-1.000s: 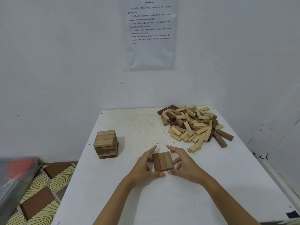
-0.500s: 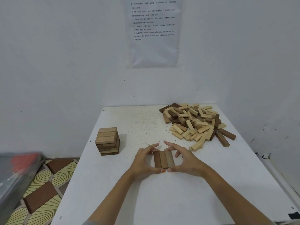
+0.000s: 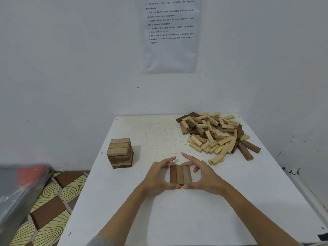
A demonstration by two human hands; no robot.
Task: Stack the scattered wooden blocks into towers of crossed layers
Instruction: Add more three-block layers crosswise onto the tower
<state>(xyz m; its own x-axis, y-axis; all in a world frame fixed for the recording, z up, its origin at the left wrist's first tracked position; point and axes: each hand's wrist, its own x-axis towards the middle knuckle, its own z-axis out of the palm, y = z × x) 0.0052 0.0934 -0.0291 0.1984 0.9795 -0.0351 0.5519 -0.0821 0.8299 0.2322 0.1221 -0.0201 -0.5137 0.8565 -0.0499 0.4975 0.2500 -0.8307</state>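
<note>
Three wooden blocks lie side by side as one flat layer (image 3: 180,174) on the white table (image 3: 159,219), dark brown on the left and paler towards the right. My left hand (image 3: 158,176) cups the layer's left side and my right hand (image 3: 204,176) cups its right side. Both thumbs press its near end, tips almost touching, and curled fingers hold its far end. A finished tower (image 3: 119,152) of crossed layers stands near the table's left edge. The loose pile of blocks (image 3: 214,134), light and dark, lies at the back right.
White walls close the table's back and right sides, with a printed sheet (image 3: 170,32) taped above. Patterned floor (image 3: 44,206) and a grey plastic-wrapped thing (image 3: 17,189) lie beyond the left edge.
Both hands have closed in round the three-block layer, and the thumbs have come together at its near end. The layer stays in the same spot; the camera has tilted slightly.
</note>
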